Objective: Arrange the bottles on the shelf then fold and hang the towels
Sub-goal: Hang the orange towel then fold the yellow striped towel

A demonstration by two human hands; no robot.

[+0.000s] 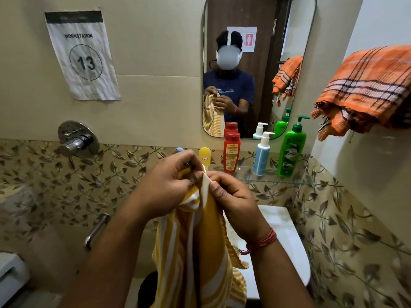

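Head view.

Item 1: yellow towel. White-striped, held up in front of the chest over the basin, its length hanging loose below the hands. The top edge is pinched by both hands close together: left hand with fingers curled round a bunched corner, right hand nipping the adjoining white hem between thumb and fingertips. Judged light, soft and limp, with no stiffness of its own; it will sag wherever it is unsupported. No risk of breakage; slipping is unlikely given the woven surface. Best taken at two corners of one short edge, hands drawn apart so the cloth hangs flat before folding.

Item 2: orange towel. Checked, already draped over a rail on the right wall, fringe hanging down. Similar soft handling is expected.

Item 3: bottles, standing upright on the glass shelf under the mirror: yellow bottle, partly hidden behind the left hand; red bottle; white pump bottle; green pump bottle. Set in a row, judged already arranged. Rigid plastic, likely smooth; to be taken round the body, not the pump.
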